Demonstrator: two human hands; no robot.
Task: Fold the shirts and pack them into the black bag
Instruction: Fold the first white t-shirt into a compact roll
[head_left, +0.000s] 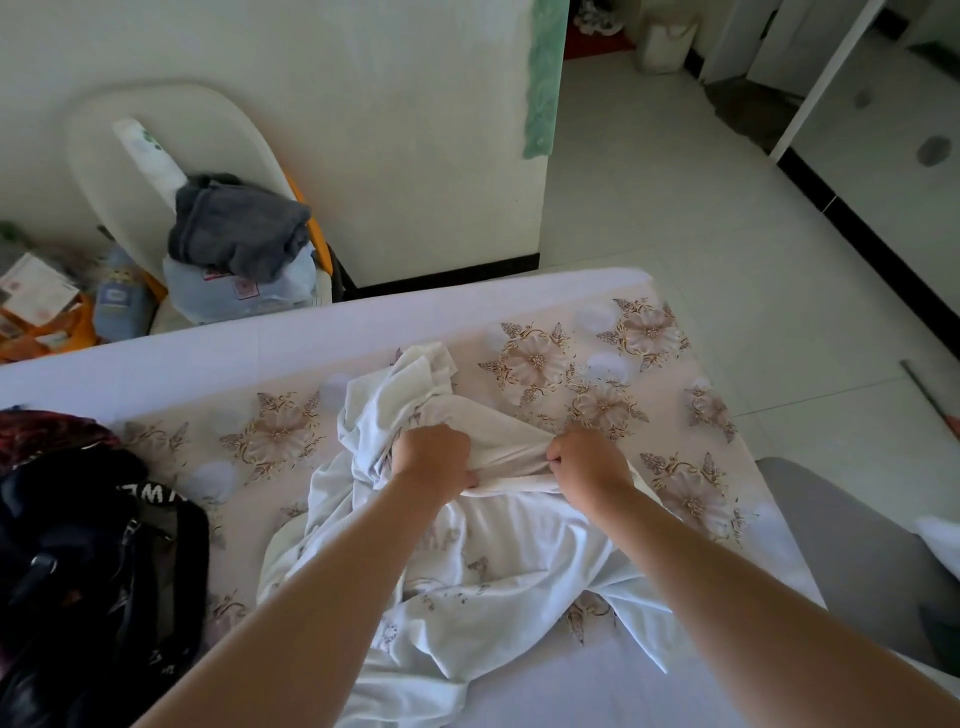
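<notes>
While left hand (434, 457) and right hand (587, 460) clamp fingers on white shirt (498, 561), floral bedsheet (545, 364) beneath, black bag (78, 571) beside, tiled floor (675, 208)

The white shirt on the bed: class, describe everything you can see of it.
The white shirt looks like thin, soft cloth with a faint print. It lies crumpled and unfolded on the floral bed sheet. The left hand and right hand each grip a bunched part, with cloth taut between them.

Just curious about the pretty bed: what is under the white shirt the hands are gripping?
The floral sheet shows all round the white shirt and runs beneath it. Anything else under it is hidden.
</notes>
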